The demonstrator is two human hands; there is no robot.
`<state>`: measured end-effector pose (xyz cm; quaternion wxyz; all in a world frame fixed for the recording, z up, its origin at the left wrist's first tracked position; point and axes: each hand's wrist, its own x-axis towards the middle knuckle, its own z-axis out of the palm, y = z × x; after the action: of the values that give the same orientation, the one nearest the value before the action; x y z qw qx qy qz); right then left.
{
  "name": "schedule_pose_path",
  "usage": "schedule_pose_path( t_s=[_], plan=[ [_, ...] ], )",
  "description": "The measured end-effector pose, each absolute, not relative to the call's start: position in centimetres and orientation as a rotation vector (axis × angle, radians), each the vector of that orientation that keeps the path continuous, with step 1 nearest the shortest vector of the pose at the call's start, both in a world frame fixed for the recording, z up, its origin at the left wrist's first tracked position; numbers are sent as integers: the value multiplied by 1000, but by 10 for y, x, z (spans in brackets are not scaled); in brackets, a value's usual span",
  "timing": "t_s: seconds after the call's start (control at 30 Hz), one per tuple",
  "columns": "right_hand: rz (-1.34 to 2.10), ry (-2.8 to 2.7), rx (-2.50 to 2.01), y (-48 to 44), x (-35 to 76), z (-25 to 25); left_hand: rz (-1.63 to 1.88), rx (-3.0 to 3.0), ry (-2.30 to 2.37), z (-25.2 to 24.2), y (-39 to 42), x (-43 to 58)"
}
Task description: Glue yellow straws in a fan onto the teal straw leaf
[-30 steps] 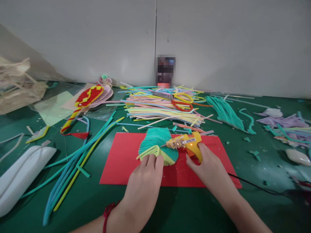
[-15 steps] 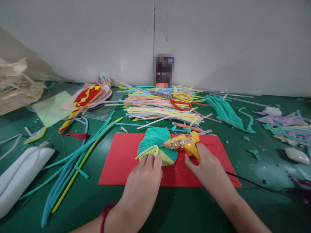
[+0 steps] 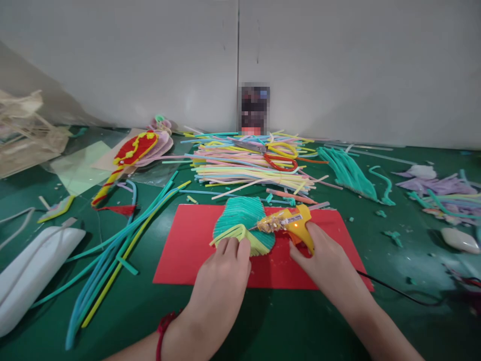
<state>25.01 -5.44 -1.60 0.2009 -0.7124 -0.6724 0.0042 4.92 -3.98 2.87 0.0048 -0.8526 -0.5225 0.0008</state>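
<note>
My left hand [image 3: 224, 268] has its fingers closed on a bent yellow-green pipe cleaner [image 3: 236, 230] at the lower edge of a teal and yellow-green pipe-cleaner piece [image 3: 239, 211]. That piece lies on a red sheet [image 3: 180, 255]. In my right hand [image 3: 323, 250] is a yellow hot glue gun [image 3: 298, 224], its small light lit. The nozzle points left, close to the bent yellow-green pipe cleaner; whether it touches cannot be told. My left fingertips are partly hidden behind the hand.
Behind the sheet lies a heap of pastel pipe cleaners [image 3: 251, 175] with scissors [image 3: 280, 156] on top. Teal pipe cleaners [image 3: 349, 173] lie right, long blue ones [image 3: 95, 281] left. A red and yellow craft piece [image 3: 136, 148] and white object [image 3: 35, 273] sit left. The glue gun's cord [image 3: 398, 294] runs right.
My right hand and the glue gun have shifted slightly to the right, drawing the nozzle back a little. My left hand stays in nearly the same place.
</note>
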Motion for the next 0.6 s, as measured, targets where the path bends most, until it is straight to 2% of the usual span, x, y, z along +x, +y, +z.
schedule_pose_path(
  t_s=[0.2, 0.6],
  plan=[
    [20, -1885, -1989, -56, 252, -14, -193, -2619, -1566, 22, -42, 47],
    [11, -1891, -1958, -57, 254, -12, -112, -2653, -1553, 21, -42, 46]
  ],
)
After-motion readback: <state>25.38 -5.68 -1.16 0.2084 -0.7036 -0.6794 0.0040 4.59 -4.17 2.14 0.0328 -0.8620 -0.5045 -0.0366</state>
